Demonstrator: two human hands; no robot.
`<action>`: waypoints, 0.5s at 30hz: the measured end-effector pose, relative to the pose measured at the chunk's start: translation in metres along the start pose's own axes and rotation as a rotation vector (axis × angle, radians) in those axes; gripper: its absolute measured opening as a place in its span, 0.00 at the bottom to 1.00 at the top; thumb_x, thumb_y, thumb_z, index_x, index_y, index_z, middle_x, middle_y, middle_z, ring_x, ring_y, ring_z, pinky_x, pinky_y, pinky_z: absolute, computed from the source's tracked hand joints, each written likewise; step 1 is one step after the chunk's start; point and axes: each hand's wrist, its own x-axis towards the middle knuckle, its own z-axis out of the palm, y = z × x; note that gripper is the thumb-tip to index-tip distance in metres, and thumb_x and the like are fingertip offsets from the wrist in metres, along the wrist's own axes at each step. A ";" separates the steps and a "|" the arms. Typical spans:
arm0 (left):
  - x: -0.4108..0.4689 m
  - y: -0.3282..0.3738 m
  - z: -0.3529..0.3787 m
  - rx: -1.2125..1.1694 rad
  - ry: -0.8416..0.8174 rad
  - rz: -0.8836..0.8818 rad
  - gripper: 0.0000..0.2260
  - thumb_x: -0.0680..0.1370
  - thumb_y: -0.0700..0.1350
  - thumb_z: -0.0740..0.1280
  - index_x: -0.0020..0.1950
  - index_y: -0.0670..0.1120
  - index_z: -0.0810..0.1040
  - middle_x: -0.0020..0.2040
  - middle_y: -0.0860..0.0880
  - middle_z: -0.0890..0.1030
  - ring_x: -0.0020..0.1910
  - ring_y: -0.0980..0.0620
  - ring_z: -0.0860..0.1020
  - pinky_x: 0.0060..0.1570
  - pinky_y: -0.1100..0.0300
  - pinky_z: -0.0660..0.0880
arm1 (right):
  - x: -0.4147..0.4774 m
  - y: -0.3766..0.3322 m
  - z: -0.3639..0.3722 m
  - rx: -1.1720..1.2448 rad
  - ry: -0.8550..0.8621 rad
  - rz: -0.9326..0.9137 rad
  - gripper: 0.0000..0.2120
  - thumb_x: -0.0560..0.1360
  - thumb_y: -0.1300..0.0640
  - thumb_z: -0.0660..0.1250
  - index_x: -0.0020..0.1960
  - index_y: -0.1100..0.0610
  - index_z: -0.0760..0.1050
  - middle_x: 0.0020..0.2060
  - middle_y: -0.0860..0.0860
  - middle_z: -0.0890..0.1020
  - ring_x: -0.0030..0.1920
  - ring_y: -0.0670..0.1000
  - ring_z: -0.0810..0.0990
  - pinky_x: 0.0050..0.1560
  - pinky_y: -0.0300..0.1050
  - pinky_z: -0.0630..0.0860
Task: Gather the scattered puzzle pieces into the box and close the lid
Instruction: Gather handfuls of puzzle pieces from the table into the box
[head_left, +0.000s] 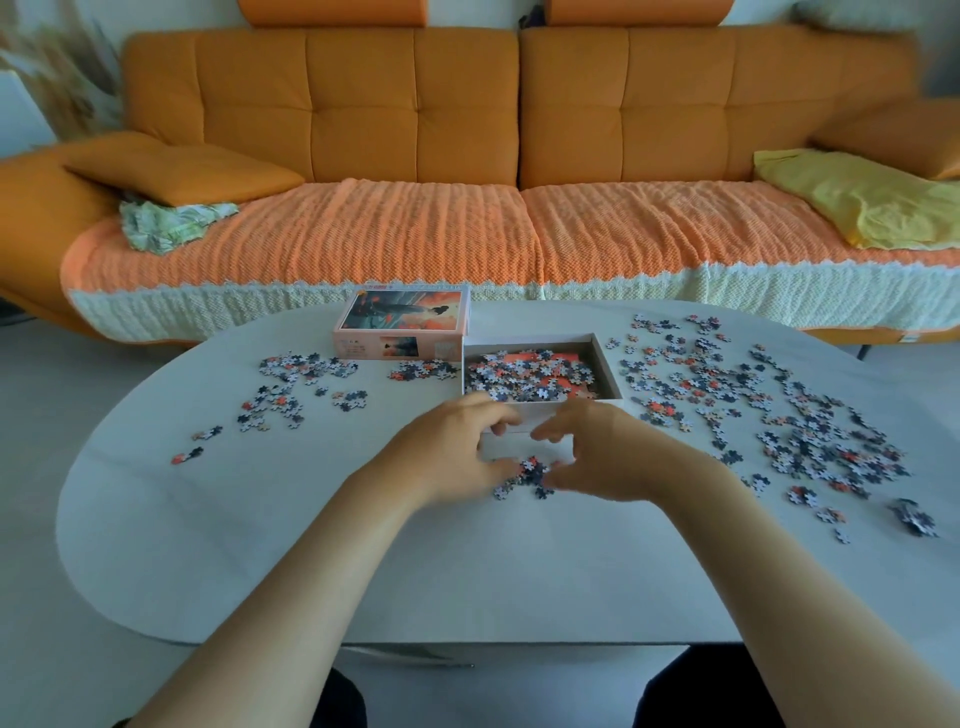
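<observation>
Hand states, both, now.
Left hand: curled round the small pile of pieces, thumb against it.
Right hand: curled round the same pile from the other side.

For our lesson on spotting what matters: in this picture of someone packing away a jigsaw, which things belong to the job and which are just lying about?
Part of the job: open box, lid, scattered pieces, small pile cupped between left hand and right hand.

Just lying about: sofa, orange cushion, yellow cloth, patterned cloth.
</observation>
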 end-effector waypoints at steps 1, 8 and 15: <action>-0.003 -0.001 0.002 0.038 -0.077 -0.033 0.26 0.71 0.58 0.71 0.68 0.56 0.72 0.57 0.58 0.72 0.53 0.57 0.73 0.53 0.53 0.75 | -0.002 0.000 0.003 -0.002 -0.042 0.041 0.29 0.70 0.44 0.74 0.68 0.47 0.72 0.61 0.44 0.73 0.49 0.42 0.73 0.52 0.36 0.69; -0.010 0.003 0.014 0.010 -0.178 -0.073 0.23 0.75 0.53 0.71 0.70 0.52 0.74 0.54 0.56 0.68 0.54 0.58 0.71 0.59 0.59 0.70 | 0.000 -0.006 0.013 0.096 -0.032 0.101 0.21 0.69 0.49 0.76 0.61 0.49 0.79 0.45 0.46 0.78 0.45 0.47 0.78 0.44 0.39 0.73; -0.011 0.009 0.014 -0.027 -0.108 -0.087 0.22 0.75 0.52 0.72 0.68 0.50 0.75 0.51 0.56 0.69 0.49 0.57 0.71 0.50 0.63 0.68 | -0.003 -0.007 0.017 0.153 -0.006 0.130 0.21 0.69 0.49 0.76 0.61 0.48 0.79 0.44 0.44 0.77 0.43 0.45 0.77 0.39 0.35 0.71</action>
